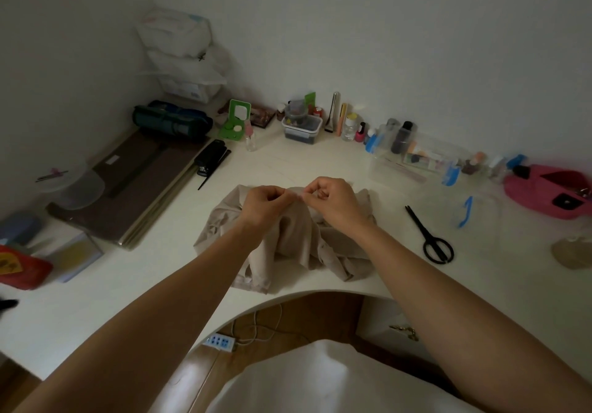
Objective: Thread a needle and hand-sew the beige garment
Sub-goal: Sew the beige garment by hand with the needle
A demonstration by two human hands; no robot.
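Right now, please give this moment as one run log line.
left hand: fingers pinched | right hand: fingers pinched, meeting left | needle, thread: too small to see | garment: on table under hands | scissors: untouched

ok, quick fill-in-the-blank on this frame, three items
1. The scissors lie on the table to the ___ of the garment.
2. The left hand and right hand meet at their ___, above the garment.
3. The mirror stand by the wall is coloured ___.

Missing: right; fingertips; green.
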